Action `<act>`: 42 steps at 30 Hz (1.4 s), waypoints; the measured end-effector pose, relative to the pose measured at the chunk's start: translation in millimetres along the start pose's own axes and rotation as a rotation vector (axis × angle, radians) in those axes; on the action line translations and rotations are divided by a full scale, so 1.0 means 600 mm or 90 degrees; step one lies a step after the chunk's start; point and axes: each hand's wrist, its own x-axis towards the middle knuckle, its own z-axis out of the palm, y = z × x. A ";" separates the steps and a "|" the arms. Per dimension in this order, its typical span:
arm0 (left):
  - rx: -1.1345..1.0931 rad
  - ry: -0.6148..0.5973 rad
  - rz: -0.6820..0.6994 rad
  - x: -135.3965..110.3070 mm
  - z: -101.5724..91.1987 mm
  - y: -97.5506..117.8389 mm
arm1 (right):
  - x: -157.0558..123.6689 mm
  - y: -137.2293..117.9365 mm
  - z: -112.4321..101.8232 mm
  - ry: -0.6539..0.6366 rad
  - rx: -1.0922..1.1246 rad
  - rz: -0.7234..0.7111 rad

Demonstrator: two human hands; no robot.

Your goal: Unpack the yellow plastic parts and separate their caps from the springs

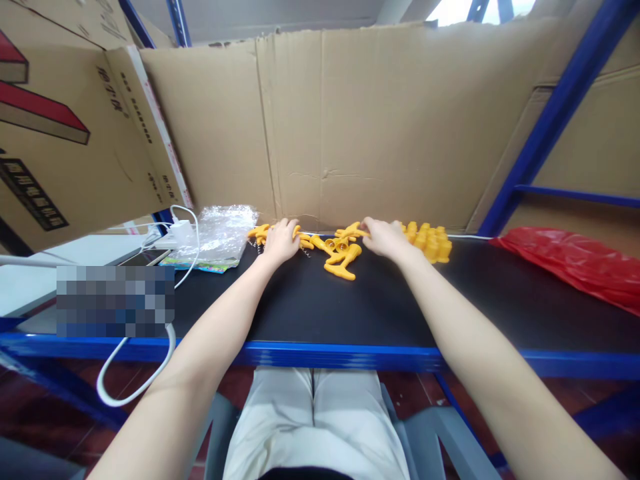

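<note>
Several small yellow plastic pieces [343, 259] lie at the far edge of a black tabletop [325, 307], against a cardboard wall. My left hand [280, 241] rests palm down on the left end of the pile, its fingers curled over some pieces. My right hand [383, 237] reaches in from the right and pinches a yellow piece [351, 232] at its fingertips. A tidier group of yellow pieces [430, 241] stands just right of my right hand.
A crinkled clear plastic bag [223, 230] and a white charger with cable [180, 233] lie at the left. A red plastic bag [575, 263] lies at the right. Cardboard [380, 127] walls the back; a blue frame edge [325, 355] runs along the front.
</note>
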 end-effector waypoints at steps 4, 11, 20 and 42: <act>-0.082 -0.005 0.156 -0.010 -0.010 0.025 | 0.000 -0.019 0.019 0.095 -0.004 -0.181; -0.074 -0.015 0.140 -0.014 -0.020 0.055 | -0.010 -0.058 0.021 0.209 -0.027 -0.333; -0.027 0.008 0.074 -0.012 -0.025 0.064 | -0.012 -0.064 0.016 0.217 -0.011 -0.337; -0.073 0.005 0.027 -0.007 -0.025 0.064 | -0.017 -0.068 0.005 0.219 -0.047 -0.244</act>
